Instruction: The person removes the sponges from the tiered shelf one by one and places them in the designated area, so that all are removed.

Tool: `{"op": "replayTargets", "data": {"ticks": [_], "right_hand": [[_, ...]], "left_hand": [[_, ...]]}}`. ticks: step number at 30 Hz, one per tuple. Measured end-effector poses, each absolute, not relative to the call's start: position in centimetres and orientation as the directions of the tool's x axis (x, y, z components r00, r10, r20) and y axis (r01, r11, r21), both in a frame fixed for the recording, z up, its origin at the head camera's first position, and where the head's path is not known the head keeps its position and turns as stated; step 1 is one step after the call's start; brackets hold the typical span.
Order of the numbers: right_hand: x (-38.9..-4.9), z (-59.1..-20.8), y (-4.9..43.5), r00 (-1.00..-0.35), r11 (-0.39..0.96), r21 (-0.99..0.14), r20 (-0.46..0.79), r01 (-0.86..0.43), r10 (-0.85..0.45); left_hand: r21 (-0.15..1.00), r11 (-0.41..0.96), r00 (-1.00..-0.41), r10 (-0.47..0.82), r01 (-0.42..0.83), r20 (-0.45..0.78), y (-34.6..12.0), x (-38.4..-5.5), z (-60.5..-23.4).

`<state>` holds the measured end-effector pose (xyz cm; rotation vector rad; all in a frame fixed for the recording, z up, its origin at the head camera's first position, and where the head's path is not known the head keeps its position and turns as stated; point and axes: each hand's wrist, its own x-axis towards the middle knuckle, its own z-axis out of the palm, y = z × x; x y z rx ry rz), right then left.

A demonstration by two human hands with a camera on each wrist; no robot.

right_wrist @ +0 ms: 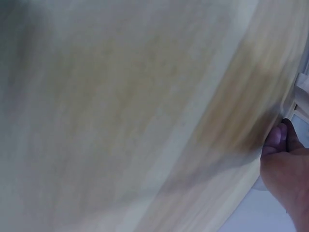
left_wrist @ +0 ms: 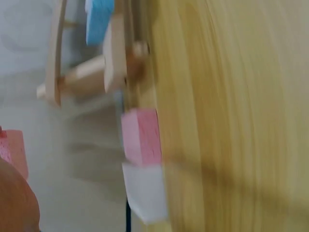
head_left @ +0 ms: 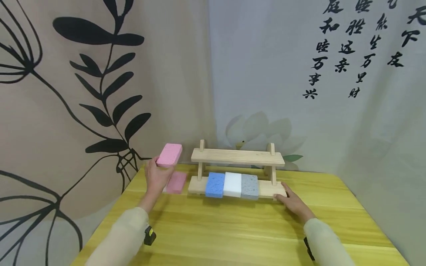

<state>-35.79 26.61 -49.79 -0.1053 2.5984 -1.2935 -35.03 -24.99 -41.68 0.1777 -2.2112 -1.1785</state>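
My left hand (head_left: 157, 177) grips a pink sponge (head_left: 170, 154) by its lower edge, raised above the table left of a two-tier wooden rack (head_left: 237, 156). Below that hand another pink sponge (head_left: 177, 183) lies on the table, with a white sponge (left_wrist: 146, 191) against it in the left wrist view. On the rack's lower board a blue sponge (head_left: 215, 184), a white sponge (head_left: 232, 184) and a grey sponge (head_left: 249, 186) lean side by side. My right hand (head_left: 294, 203) holds the right end of the lower board between thumb and fingers.
The wooden table (head_left: 213, 229) has its back edge close to a curtain (head_left: 259, 74) with printed leaves and writing. The upper board of the rack bears no sponges. A dark strap device (head_left: 149, 235) sits on the left wrist.
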Motion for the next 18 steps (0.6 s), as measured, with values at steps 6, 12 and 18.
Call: {"op": "replayTargets", "data": {"ticks": [6,12,18], "right_hand": [[-35.9,-49.8,26.7,-0.970,0.611,-0.791,-0.166,0.024,-0.178],[-36.1,-50.0,26.6,-0.972,0.619,-0.785,-0.161,0.021,-0.171],[-36.2,-50.2,26.8,-0.972,0.620,-0.784,-0.166,0.029,-0.164]], "left_hand": [[0.789,0.609,-0.792,-0.440,0.084,0.424,-29.1,-35.0,-42.2],[0.783,0.622,-0.776,-0.482,0.025,0.408,-32.3,-34.4,-43.6],[0.796,0.605,-0.788,-0.501,-0.022,0.358,-34.1,-33.8,-45.1]]}}
